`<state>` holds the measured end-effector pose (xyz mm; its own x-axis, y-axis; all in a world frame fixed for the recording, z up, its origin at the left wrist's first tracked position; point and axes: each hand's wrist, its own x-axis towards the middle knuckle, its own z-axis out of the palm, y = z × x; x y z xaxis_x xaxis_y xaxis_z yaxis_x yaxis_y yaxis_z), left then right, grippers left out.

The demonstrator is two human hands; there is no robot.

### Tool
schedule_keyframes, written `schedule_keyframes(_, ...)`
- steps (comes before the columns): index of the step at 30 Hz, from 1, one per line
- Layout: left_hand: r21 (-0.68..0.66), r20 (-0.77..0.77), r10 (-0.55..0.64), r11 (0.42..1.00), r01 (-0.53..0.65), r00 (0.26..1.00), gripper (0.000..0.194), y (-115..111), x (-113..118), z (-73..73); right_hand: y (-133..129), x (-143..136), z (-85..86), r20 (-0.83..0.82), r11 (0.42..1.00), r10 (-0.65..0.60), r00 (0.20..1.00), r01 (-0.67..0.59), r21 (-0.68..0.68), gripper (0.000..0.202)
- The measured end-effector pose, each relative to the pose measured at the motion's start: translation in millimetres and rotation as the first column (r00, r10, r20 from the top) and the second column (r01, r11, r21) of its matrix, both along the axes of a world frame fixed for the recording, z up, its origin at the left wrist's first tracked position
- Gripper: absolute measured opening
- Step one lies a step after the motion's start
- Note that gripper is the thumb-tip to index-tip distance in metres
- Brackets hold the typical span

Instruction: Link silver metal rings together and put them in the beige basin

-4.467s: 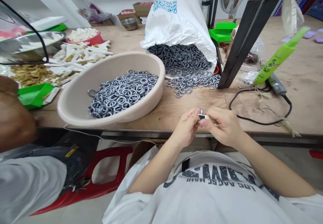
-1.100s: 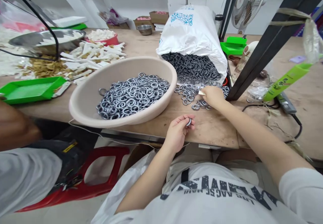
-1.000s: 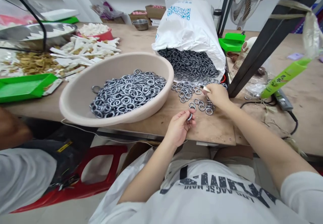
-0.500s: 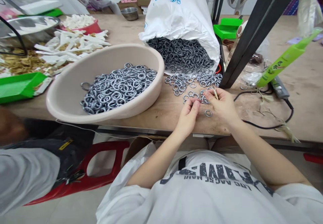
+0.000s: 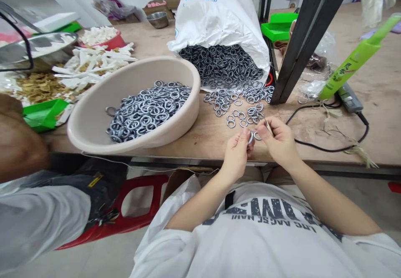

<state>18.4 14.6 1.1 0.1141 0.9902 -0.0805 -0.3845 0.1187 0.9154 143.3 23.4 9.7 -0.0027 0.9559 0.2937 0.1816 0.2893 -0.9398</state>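
Observation:
My left hand (image 5: 237, 152) is closed on a grey metal ring (image 5: 250, 137), pinched between thumb and fingers over the table's front edge. Close beside it, my right hand (image 5: 278, 138) is closed around a thin, light-coloured stick-like tool (image 5: 268, 127) with a narrow tip; its exact kind I cannot make out. One loose ring (image 5: 257, 136) lies on the table between the hands. Beyond them, several more loose rings (image 5: 231, 124) are spread out. A beige basin (image 5: 94, 102) to the left holds a heap of such rings (image 5: 153, 111).
A white sack (image 5: 219, 23) lies open at the back, spilling rings. A black metal post (image 5: 296, 56) rises right of it. At right are a lime-green tube (image 5: 352, 65) and a black cable (image 5: 326, 149). A person's arm (image 5: 21, 144) is at far left.
My left hand has drawn back toward the table edge and now shows a ring in its grip. My right hand has come nearer with the tool. The camera view has shifted slightly.

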Motion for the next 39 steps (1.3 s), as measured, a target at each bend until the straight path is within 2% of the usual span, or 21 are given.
schedule_keyframes(3,-0.064,0.05,0.04,0.997,-0.037,0.998,0.052,-1,1,2.7,-6,3,0.6,0.103,1.0,0.02,0.994,-0.021,0.012,0.033)
schedule_keyframes(7,-0.122,0.069,0.039,0.992,-0.031,0.997,0.049,-1,1,4.2,-9,3,-2.0,0.122,1.0,0.025,0.992,-0.026,0.005,0.029)
schedule_keyframes(10,-0.148,0.089,0.033,0.989,-0.02,0.995,0.048,-1,0,5.6,-12,5,-0.5,0.197,0.997,0.026,0.98,-0.041,0.072,0.028)
schedule_keyframes(13,-0.154,0.102,0.062,0.987,-0.046,0.993,0.048,-2,-1,7.9,-19,7,3.1,0.393,0.98,-0.002,0.92,-0.075,0.182,0.029)
schedule_keyframes(17,-0.137,0.117,0.104,0.987,-0.088,0.988,0.045,-4,-1,8.7,-26,6,6.3,0.575,0.971,-0.032,0.818,-0.111,0.211,0.036)
schedule_keyframes(21,-0.085,0.158,0.092,0.993,-0.08,0.983,0.041,-4,0,8.4,-28,1,6.8,0.604,0.96,-0.052,0.795,-0.127,0.25,0.036)
schedule_keyframes(24,-0.103,0.158,0.094,0.992,-0.078,0.983,0.044,-8,1,8.4,-25,1,4.5,0.591,0.963,-0.019,0.807,-0.143,0.227,0.038)
schedule_keyframes(26,-0.107,0.142,0.038,0.994,-0.023,0.989,0.048,-12,1,7.9,-16,8,1.0,0.529,0.983,-0.021,0.848,-0.08,0.168,0.041)
schedule_keyframes(29,-0.076,0.125,-0.09,0.992,0.1,0.988,0.05,-16,-4,6.4,3,25,-6.4,0.427,0.99,-0.143,0.893,0.131,0.057,0.045)
schedule_keyframes(31,-0.066,0.126,-0.094,0.992,0.103,0.987,0.048,-14,-13,5.5,13,34,-11.6,0.485,0.982,-0.18,0.856,0.189,0.031,0.043)
schedule_keyframes(33,-0.069,0.117,-0.035,0.997,0.044,0.992,0.044,-8,-25,4.5,16,36,-16.5,0.621,0.988,-0.143,0.77,0.152,0.04,0.035)
schedule_keyframes(36,-0.075,0.084,0.017,0.997,-0.011,0.996,0.035,2,-43,2.2,14,29,-23.3,0.779,0.995,-0.091,0.621,0.093,0.042,0.038)
schedule_keyframes(39,-0.087,0.083,0.027,0.996,-0.02,0.996,0.039,10,-55,-1.0,15,24,-27.8,0.828,0.993,-0.104,0.551,0.106,0.055,0.029)
